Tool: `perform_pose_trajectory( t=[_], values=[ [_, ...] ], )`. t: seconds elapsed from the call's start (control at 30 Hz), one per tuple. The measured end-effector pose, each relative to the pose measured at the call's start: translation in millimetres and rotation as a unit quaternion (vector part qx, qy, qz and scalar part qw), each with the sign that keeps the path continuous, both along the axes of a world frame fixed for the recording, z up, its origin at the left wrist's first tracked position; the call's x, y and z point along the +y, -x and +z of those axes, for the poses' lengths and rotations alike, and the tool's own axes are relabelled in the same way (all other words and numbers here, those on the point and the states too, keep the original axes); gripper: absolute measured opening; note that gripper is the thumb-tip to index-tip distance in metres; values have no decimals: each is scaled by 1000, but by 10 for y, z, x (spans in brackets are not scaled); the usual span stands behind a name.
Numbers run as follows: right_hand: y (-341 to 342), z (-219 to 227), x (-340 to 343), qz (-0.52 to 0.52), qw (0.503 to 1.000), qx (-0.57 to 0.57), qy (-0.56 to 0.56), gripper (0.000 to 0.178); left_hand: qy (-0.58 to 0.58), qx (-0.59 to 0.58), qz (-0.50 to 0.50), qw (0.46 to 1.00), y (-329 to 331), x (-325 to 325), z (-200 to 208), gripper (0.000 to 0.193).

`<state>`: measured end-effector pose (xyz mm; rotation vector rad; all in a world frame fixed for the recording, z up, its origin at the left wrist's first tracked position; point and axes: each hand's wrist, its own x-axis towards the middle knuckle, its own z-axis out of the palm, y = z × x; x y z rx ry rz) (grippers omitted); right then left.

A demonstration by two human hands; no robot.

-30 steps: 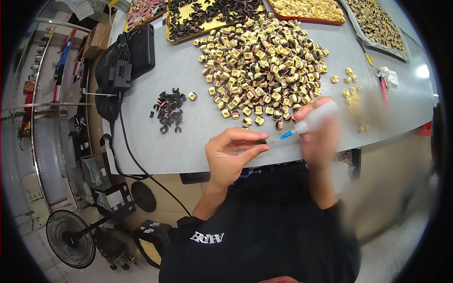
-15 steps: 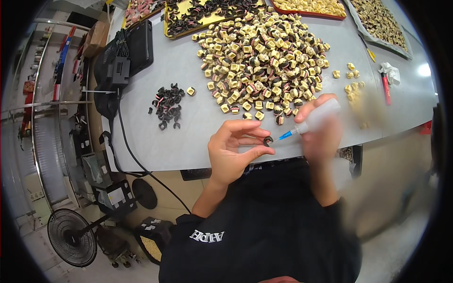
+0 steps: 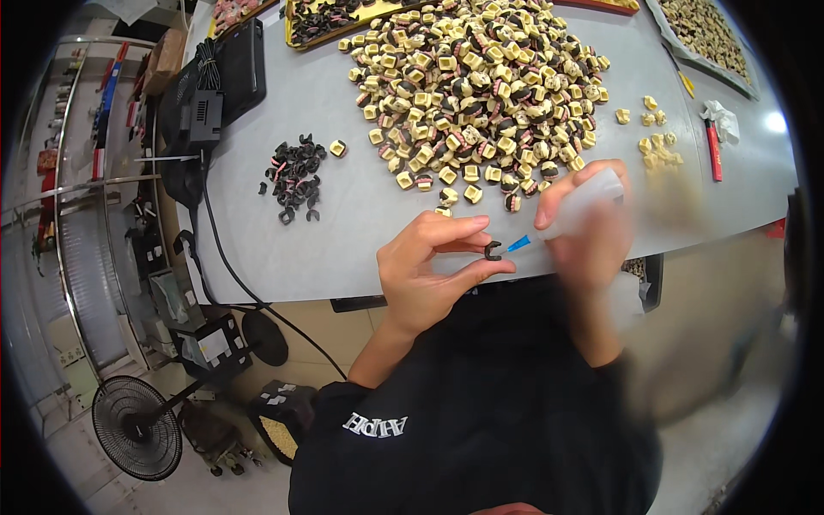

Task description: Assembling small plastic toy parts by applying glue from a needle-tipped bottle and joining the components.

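Between the thumb and fingertips of my left hand (image 3: 421, 270) is a small black C-shaped piece (image 3: 492, 251), its gap toward the right. My right hand (image 3: 592, 253), partly blurred, grips a translucent squeeze bottle (image 3: 582, 206). The bottle's blue needle tip (image 3: 518, 244) points left at the gap of the piece; whether the fine needle touches it I cannot tell. Just beyond both hands spreads a large pile of small cream, black and pink pieces (image 3: 468, 103). Loose black C-shaped pieces (image 3: 296, 172) lie to the left, beside a single cream piece (image 3: 337, 148).
Several cream pieces (image 3: 659, 154) lie at the right, near a red pen-like tool (image 3: 713, 150) and a crumpled tissue (image 3: 724, 123). A filled tray (image 3: 745, 84) stands far right, a yellow tray (image 3: 360, 15) far left. A black cable (image 3: 225, 249) crosses the table's left end.
The black piece has turned in my left fingers so its gap faces the bottle tip. The bottle stays close to it. The whole view has shifted slightly.
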<state>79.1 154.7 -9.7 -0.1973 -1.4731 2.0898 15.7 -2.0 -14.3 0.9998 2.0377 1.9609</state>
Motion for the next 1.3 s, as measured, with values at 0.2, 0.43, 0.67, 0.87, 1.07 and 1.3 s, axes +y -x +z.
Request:
perform_pose_trajectory(
  t=[0.2,0.43,0.67,0.87,1.07,1.3],
  values=[
    [18,15,-35,-22,1000,7,17,40,6,15,1,1000,-2,-6,-14,50],
    [14,5,-23,-24,1000,7,5,41,-1,15,28,999,-15,24,-1,44],
    [-13,-24,10,-36,998,-7,-42,38,-8,11,40,999,-15,28,-25,42],
    [-9,-34,12,-59,993,-10,-99,34,-7,15,35,999,-12,28,-9,42],
    [16,10,-30,-43,999,9,-9,40,-10,22,26,999,-6,36,-6,41],
    [20,11,-35,-46,999,6,-10,40,-12,20,24,999,-10,32,-16,42]
  ],
)
